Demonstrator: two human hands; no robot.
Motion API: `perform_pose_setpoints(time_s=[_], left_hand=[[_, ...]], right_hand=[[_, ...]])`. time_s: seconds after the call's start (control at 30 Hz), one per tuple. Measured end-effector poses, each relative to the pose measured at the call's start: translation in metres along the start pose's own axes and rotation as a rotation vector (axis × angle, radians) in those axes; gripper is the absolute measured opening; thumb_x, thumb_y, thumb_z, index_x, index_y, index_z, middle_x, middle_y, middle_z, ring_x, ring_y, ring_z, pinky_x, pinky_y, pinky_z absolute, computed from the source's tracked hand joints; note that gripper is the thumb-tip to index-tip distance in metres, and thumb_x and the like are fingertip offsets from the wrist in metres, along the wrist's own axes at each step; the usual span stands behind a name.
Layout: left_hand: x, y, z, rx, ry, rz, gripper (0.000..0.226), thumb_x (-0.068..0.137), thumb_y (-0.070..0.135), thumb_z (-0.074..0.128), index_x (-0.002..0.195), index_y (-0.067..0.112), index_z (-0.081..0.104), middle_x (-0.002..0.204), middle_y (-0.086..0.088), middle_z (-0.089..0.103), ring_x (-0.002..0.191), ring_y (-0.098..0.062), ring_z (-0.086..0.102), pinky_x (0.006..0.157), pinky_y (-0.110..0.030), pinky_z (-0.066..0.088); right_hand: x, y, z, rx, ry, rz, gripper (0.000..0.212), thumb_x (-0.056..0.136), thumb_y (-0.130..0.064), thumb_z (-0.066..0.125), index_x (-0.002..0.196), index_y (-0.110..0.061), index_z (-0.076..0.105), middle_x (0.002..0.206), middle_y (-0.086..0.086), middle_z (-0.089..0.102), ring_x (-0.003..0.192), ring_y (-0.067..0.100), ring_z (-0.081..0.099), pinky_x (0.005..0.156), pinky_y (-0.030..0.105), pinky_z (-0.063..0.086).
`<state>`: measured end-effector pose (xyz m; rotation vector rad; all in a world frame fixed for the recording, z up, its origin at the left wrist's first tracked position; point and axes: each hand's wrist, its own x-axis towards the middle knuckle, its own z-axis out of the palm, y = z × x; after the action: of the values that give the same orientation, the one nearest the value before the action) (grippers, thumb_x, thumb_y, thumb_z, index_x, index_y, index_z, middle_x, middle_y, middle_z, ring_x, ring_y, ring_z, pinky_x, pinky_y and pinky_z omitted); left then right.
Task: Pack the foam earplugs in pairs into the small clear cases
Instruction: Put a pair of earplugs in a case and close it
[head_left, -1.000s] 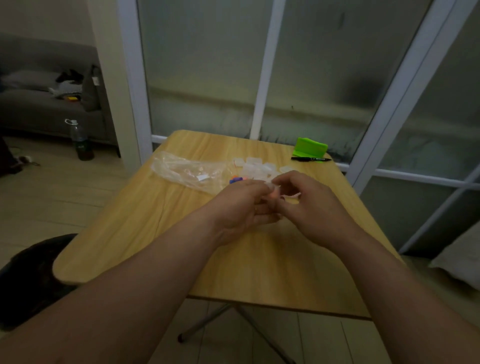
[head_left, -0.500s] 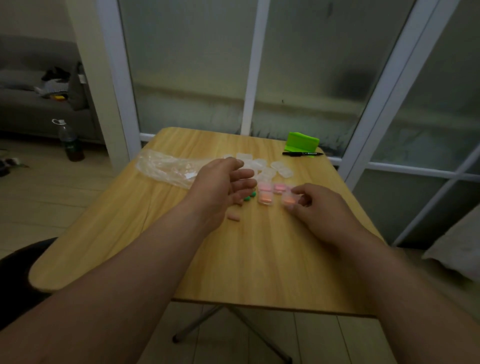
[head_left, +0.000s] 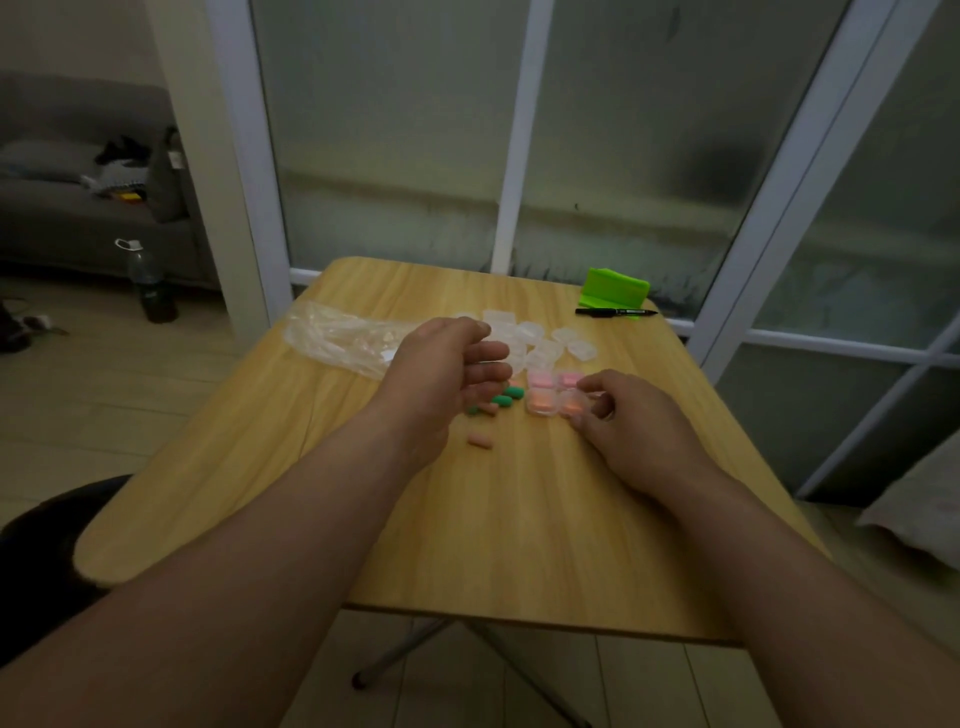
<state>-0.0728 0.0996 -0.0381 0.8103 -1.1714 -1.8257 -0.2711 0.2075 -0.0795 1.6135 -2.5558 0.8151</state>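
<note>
Four filled cases (head_left: 541, 401) grouped on table (head_left: 519, 519), apart from empty cases (head_left: 545, 345) behind: done kept sorted. Right hand (head_left: 641, 434) pinches end orange case (head_left: 570, 403), likely squaring it into group. Left hand (head_left: 447, 374), loosely curled, holding nothing, hovers over loose plugs (head_left: 502, 400), probably for next pair.

bag (head_left: 337, 338) lying on table (head_left: 519, 519) at 10 o'clock | empty cases (head_left: 540, 343) sitting at 12 | earplugs (head_left: 503, 400) lying at 9 of filled cases (head_left: 543, 400)

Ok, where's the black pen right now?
In the head view the black pen lies near the far right corner of the table, just in front of the green object, beyond the empty clear cases.
</note>
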Motion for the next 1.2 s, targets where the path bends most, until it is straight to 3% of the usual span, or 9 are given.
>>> perform_pose_setpoints(time_s=[0.27,0.43,0.6,0.73,0.83,0.9,1.03,1.1,1.2], left_hand=[[0.003,0.006,-0.006,-0.019,0.01,-0.002,0.02,0.104,0.023,0.056,0.112,0.008,0.067,0.094,-0.011,0.076,0.074,-0.018,0.074,0.076,-0.036,0.063],[0.012,0.016,-0.006,-0.082,0.023,-0.049,0.049,0.111,0.045,0.041,0.117,0.006,0.071,0.107,-0.015,0.079,0.092,-0.028,0.075,0.082,-0.041,0.064],[0.018,0.018,-0.004,-0.126,0.06,-0.016,0.029,0.107,0.025,0.052,0.123,0.011,0.072,0.121,-0.013,0.074,0.102,-0.027,0.074,0.078,-0.036,0.065],[0.024,0.023,-0.006,-0.182,0.063,-0.008,0.031,0.104,0.023,0.051,0.124,0.01,0.07,0.121,-0.012,0.074,0.105,-0.03,0.074,0.078,-0.037,0.065],[0.026,0.027,-0.008,-0.198,0.064,-0.022,0.031,0.104,0.023,0.051,0.121,0.007,0.071,0.118,-0.013,0.076,0.109,-0.032,0.074,0.087,-0.042,0.065],[0.027,0.028,-0.01,-0.2,0.056,-0.027,0.03,0.102,0.022,0.053,0.119,0.005,0.071,0.117,-0.014,0.077,0.107,-0.031,0.075,0.088,-0.042,0.065],[0.028,0.032,-0.014,-0.186,0.048,-0.028,0.027,0.1,0.02,0.056,0.116,0.005,0.071,0.117,-0.015,0.077,0.098,-0.027,0.075,0.085,-0.04,0.065],[0.027,0.033,-0.017,-0.173,0.047,-0.029,0.025,0.1,0.019,0.057,0.115,0.005,0.071,0.117,-0.016,0.077,0.097,-0.027,0.075,0.085,-0.039,0.065],[0.024,0.035,-0.02,-0.141,0.044,-0.024,0.026,0.1,0.019,0.056,0.117,0.005,0.071,0.116,-0.016,0.077,0.095,-0.027,0.074,0.085,-0.04,0.065]], right_hand=[[0.003,0.009,-0.013,0.148,0.144,0.068,0.019,0.106,-0.034,0.06,0.121,-0.029,0.07,0.103,-0.01,0.068,0.092,0.008,0.06,0.072,0.031,0.045],[0.027,0.021,-0.017,0.208,0.202,0.135,0.018,0.105,-0.023,0.06,0.116,-0.021,0.074,0.111,-0.004,0.07,0.106,0.017,0.062,0.084,0.032,0.044],[0.056,0.016,-0.013,0.086,0.139,0.137,0.022,0.101,-0.023,0.064,0.12,-0.018,0.073,0.111,-0.001,0.07,0.1,0.015,0.059,0.082,0.029,0.041],[0.091,0.008,-0.009,-0.063,0.043,0.148,0.032,0.097,-0.028,0.069,0.127,-0.018,0.069,0.122,0.003,0.071,0.107,0.021,0.065,0.081,0.03,0.044],[0.109,0.003,-0.005,-0.109,-0.026,0.159,0.024,0.095,-0.032,0.073,0.114,-0.021,0.062,0.104,-0.003,0.068,0.077,0.012,0.065,0.064,0.028,0.044],[0.117,0.001,-0.001,-0.163,-0.055,0.174,0.022,0.093,-0.033,0.074,0.104,-0.022,0.059,0.093,-0.004,0.065,0.069,0.012,0.064,0.058,0.03,0.043],[0.123,0.001,0.007,-0.214,-0.074,0.197,0.019,0.088,-0.03,0.072,0.096,-0.024,0.056,0.096,0.006,0.07,0.08,0.03,0.071,0.074,0.047,0.062],[0.122,0.002,0.006,-0.161,-0.078,0.213,0.019,0.088,-0.028,0.07,0.101,-0.025,0.056,0.094,0.006,0.07,0.071,0.029,0.074,0.07,0.047,0.063],[0.116,-0.002,-0.003,-0.051,-0.032,0.201,0.036,0.091,-0.028,0.069,0.126,-0.03,0.062,0.1,0.002,0.072,0.065,0.017,0.068,0.061,0.032,0.051]])
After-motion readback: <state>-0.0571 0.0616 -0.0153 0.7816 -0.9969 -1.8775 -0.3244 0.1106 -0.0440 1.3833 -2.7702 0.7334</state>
